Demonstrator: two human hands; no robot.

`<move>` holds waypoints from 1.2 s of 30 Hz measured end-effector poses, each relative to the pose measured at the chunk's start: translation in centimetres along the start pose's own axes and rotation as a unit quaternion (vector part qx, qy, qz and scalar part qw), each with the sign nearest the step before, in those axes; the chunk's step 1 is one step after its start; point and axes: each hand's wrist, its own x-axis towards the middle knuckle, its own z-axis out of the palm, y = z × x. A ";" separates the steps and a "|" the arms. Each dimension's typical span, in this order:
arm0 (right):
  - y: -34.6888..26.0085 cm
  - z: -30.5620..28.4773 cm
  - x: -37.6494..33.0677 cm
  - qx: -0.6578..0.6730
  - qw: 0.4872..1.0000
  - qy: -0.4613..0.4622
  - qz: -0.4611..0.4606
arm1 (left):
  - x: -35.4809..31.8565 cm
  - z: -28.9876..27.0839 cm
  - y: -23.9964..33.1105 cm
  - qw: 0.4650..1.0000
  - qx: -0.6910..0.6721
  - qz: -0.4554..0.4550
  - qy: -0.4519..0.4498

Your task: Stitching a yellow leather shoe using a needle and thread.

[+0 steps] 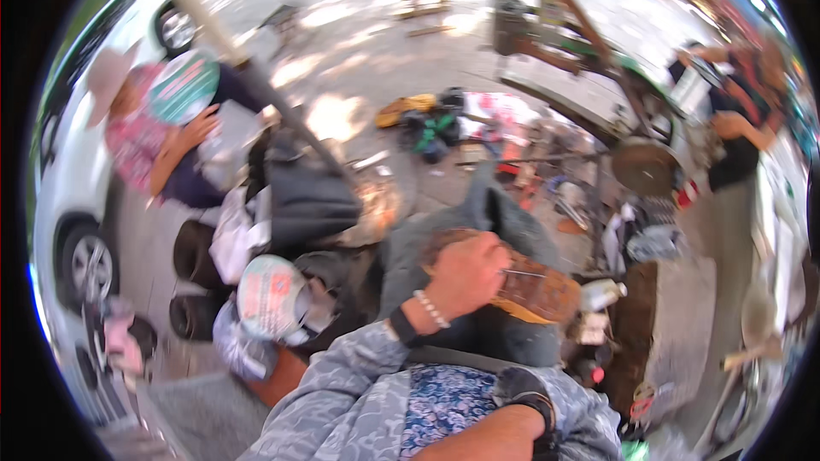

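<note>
A brown shoe (538, 288) with a tan edge lies across my lap, its sole turned up, on a dark grey cloth (410, 282). Over its middle, my left hand (465, 271) is closed, knuckles up, with a beaded bracelet and a black band at the wrist. A thin pale line, metal or thread, sticks out beside the fingers across the sole. Close to my body at the lower edge is my bare right hand or forearm (483, 442), next to a black wrist strap. Its fingers are out of the picture.
A wooden board (666, 324) and a small bottle (602, 294) are on the right. Ahead stands a metal machine (581, 43) on the pavement, near scattered tools and rags. A seated person (145, 128) with a round fan is on the left; another person (739, 111) sits right.
</note>
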 end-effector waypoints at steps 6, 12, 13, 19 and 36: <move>-1.1 -0.2 -1.4 0.007 0.999 -0.038 -0.018 | -0.8 -0.3 0.2 1.000 0.010 -0.012 0.011; -2.2 1.7 -5.7 0.010 0.999 -0.048 0.021 | -0.9 0.6 0.0 1.000 0.010 -0.013 0.017; -2.5 1.6 -5.9 0.006 0.999 -0.045 0.026 | -0.9 0.5 0.1 1.000 0.010 -0.007 0.019; -5.1 -1.2 -4.5 -0.040 0.998 -0.016 0.050 | -0.7 0.2 0.1 1.000 0.008 -0.007 0.024; -9.3 0.2 -1.1 -0.252 0.945 0.207 -0.017 | -0.8 0.7 -0.1 1.000 -0.007 -0.016 0.022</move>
